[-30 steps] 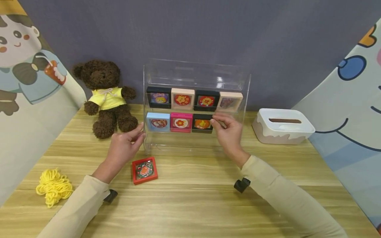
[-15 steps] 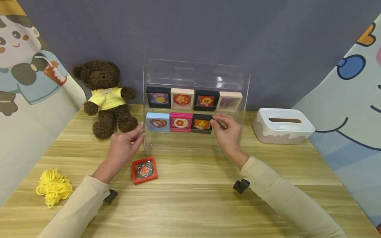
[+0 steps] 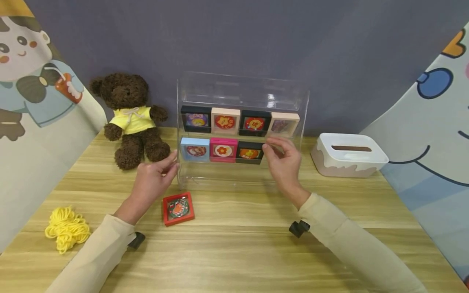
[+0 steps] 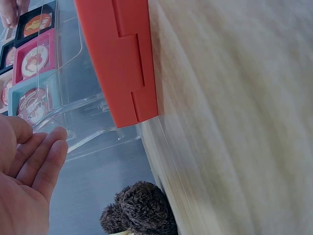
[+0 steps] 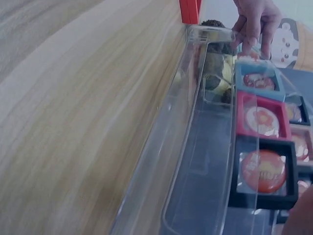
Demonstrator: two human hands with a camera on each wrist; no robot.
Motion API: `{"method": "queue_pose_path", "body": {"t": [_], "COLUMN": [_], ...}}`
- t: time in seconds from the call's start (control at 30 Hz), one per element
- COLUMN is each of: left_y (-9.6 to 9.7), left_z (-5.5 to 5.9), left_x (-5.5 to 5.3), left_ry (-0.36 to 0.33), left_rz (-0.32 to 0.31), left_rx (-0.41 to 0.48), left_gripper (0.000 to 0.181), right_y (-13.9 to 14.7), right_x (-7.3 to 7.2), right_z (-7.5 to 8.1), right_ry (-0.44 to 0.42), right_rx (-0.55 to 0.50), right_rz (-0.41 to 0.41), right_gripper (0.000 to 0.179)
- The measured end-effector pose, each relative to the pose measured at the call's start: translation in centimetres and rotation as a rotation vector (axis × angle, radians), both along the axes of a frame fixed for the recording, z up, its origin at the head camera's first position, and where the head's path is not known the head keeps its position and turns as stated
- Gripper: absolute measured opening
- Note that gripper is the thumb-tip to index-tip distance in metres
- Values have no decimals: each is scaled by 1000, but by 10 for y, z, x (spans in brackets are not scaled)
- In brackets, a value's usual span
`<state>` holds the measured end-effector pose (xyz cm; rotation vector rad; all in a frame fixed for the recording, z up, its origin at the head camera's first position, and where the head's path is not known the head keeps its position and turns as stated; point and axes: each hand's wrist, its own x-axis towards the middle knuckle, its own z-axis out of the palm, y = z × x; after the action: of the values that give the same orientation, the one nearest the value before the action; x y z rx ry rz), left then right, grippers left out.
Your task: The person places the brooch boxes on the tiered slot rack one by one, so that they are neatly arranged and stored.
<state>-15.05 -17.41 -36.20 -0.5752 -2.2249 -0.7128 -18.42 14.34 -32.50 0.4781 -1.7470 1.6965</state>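
A clear acrylic display rack (image 3: 234, 179) stands against the back wall, bearing small square badge frames in two rows. My left hand (image 3: 152, 179) pinches its left side edge between thumb and fingers. My right hand (image 3: 286, 165) is beside the right edge of a black frame (image 3: 249, 153) with an orange badge, thumb and forefinger bent near its corner with nothing between them. Left of that frame sit a pink frame (image 3: 223, 140) and a light blue frame (image 4: 54, 90). Only part of my right hand shows at the lower right of its wrist view.
A red frame (image 3: 178, 221) lies on the table before the rack. A brown teddy bear (image 3: 132, 120) in yellow sits left of it, and a white tissue box (image 3: 349, 156) stands to the right. Yellow yarn (image 3: 67, 230) lies at the front left.
My right hand has drawn slightly right, off the edge of the black frame. The left hand stays at the rack's side. The frames keep their places.
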Motion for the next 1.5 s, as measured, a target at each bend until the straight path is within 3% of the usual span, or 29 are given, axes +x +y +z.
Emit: {"method": "queue_pose_path", "body": {"t": [0.2,0.4,0.67,0.87,1.03,1.27,1.5], "left_y": [1,1,3,2,2,1,0], "left_z": [1,1,2,2,1,0,1], "left_x": [-1,0,2,2,2,2,1], "left_ry": [4,6,-5,-10,-22,-32,-24], "left_rz": [3,5,11,10,11,7,7], "left_rx": [-4,-4,0,5,12,12,13], "left_gripper": [35,34,35,35,35,35,36], "right_y": [-8,-24,-48,-59,-69,-82,-99], "right_x": [9,25,59,59,63,65,61], "right_z": [0,-1,4,-31,-47,-55,-56], "right_ry": [142,144,53,-60,-159,-235,-257], "right_rx": [24,82,281,456,577,642,829], "right_rz": [90,215,317,403,490,572,586], "right_gripper": [13,16,24,31,38,44,53]}}
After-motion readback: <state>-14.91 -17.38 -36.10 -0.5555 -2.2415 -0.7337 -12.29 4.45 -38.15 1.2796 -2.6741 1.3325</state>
